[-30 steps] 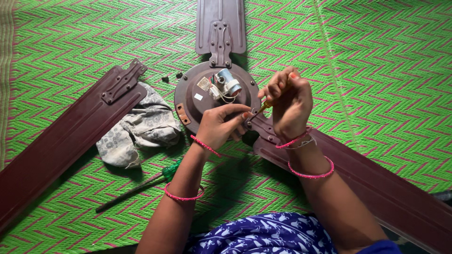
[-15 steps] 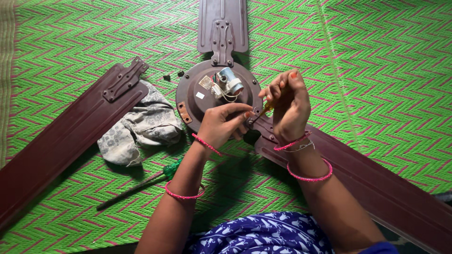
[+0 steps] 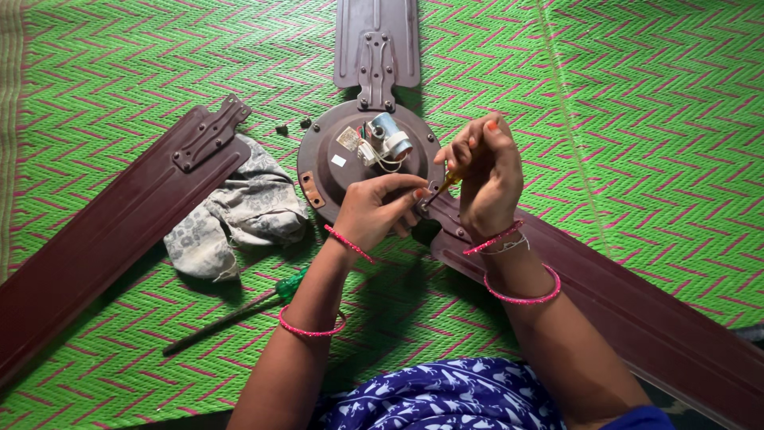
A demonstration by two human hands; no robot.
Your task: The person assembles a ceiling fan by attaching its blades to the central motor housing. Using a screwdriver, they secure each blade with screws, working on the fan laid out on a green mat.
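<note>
A brown ceiling fan motor hub (image 3: 328, 156) lies on a green woven mat (image 3: 637, 119), with wires and a small grey capacitor (image 3: 387, 138) on top. My right hand (image 3: 485, 179) is shut on a small yellow-handled screwdriver (image 3: 444, 184), its tip at the bracket of the lower-right blade (image 3: 621, 310). My left hand (image 3: 374, 211) pinches at the same spot beside the tip, resting on the hub's rim. What my left fingers pinch is hidden.
A second blade (image 3: 376, 44) is attached at the top of the hub. A loose blade (image 3: 111, 231) lies at left, beside a grey patterned cloth (image 3: 235, 211). A green-handled screwdriver (image 3: 239, 310) lies near my left forearm. Two small screws (image 3: 292, 126) sit by the hub.
My right hand has shifted slightly, turning the small screwdriver at the bracket. My left hand stays in place.
</note>
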